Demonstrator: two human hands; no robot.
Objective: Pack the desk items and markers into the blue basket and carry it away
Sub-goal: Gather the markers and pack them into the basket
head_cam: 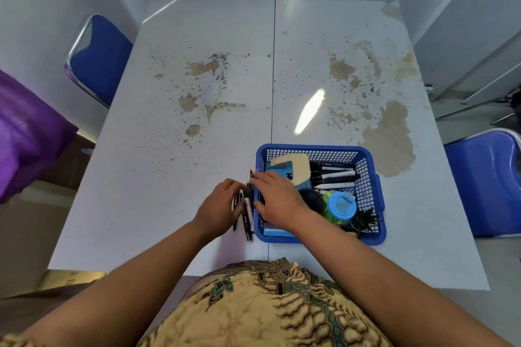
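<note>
The blue basket [372, 177] stands on the white table near its front edge. Inside lie several black and white markers [334, 175], a beige and blue hole punch [293, 169], a black round lid [312, 200], a green jar with a blue lid [340, 205] and a small spiky plant [365, 218]. A bundle of markers [245, 210] lies on the table just left of the basket. My left hand [218, 205] rests on that bundle, fingers curled around it. My right hand [277, 200] lies across the basket's left rim, fingers touching the markers' upper ends.
The white table [197, 93] has worn brown patches and a centre seam. A blue chair [100, 60] stands at the left, another blue chair [487, 180] at the right. Purple cloth [25, 132] hangs at the far left.
</note>
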